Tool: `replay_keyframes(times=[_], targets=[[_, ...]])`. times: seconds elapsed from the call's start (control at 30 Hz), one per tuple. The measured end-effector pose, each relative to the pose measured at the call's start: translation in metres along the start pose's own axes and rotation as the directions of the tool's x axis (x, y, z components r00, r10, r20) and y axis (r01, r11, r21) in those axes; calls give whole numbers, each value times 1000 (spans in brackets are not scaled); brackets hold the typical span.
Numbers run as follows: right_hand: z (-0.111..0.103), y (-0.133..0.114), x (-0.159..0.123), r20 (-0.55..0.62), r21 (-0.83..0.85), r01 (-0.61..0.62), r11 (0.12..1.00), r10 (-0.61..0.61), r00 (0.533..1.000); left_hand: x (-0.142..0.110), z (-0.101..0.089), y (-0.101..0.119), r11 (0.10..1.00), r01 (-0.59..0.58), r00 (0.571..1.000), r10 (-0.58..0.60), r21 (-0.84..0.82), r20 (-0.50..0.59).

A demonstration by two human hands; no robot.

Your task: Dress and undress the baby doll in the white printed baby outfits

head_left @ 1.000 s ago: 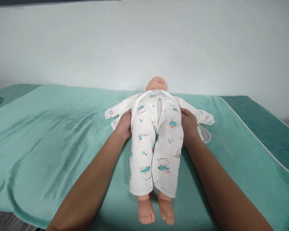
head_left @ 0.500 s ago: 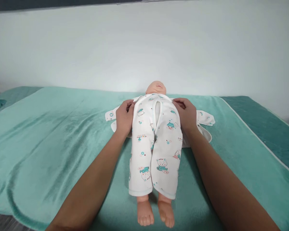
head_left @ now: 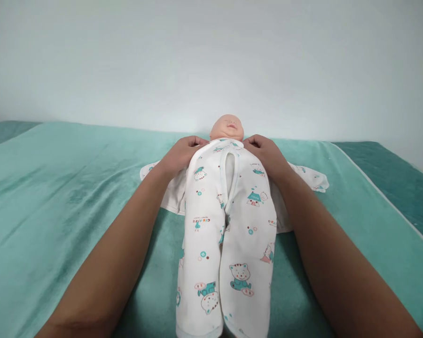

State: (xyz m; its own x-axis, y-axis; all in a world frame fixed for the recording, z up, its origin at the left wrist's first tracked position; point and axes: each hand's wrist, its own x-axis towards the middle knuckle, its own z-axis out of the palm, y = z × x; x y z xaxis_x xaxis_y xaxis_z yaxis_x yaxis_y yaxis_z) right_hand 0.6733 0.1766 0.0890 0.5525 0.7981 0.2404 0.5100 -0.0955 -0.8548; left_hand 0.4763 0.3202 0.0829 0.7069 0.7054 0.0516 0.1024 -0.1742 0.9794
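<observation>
A baby doll (head_left: 227, 127) lies on its back, head toward the wall. Printed white baby trousers (head_left: 204, 202) cover its legs and belly; the feet fall outside the view. Under the trousers and out to both sides spreads a matching baby shirt (head_left: 174, 196), its sleeves stretched left and right. My left hand (head_left: 183, 154) is closed at the doll's shoulder on the left, fingers bent over the shirt near the neck. On the other side my right hand (head_left: 266, 152) is likewise closed on the shirt by the neck. Some fingertips are hidden behind the doll's body.
A mint-green plush blanket (head_left: 74, 188) with soft creases lies beneath the doll. A darker green strip (head_left: 384, 173) runs along its right side beyond a pale edging. Behind the doll's head rises a plain white wall (head_left: 211, 61).
Both hands have moved up from beside the doll's waist to its shoulders and neck. The camera has come closer, so the feet have left the view. The shirt's sides have shifted.
</observation>
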Motion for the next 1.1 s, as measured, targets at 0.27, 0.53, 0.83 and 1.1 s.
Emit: replay_keyframes(times=[0.27,0.53,0.83,1.1], targets=[[-6,-1,3,138,157,-68,985,46,989,1,7,-4,992,-122,986,118,-20,-118],[13,3,10,-107,114,-66,991,78,991,14,12,-19,993,-113,963,98,-43,-250],[17,-2,-4,-93,251,52,967,-29,995,4,11,-17,969,-236,962,244,78,-125],[10,-8,-43,57,373,22,927,-47,997,-17,11,-24,934,-321,924,346,158,-165]])
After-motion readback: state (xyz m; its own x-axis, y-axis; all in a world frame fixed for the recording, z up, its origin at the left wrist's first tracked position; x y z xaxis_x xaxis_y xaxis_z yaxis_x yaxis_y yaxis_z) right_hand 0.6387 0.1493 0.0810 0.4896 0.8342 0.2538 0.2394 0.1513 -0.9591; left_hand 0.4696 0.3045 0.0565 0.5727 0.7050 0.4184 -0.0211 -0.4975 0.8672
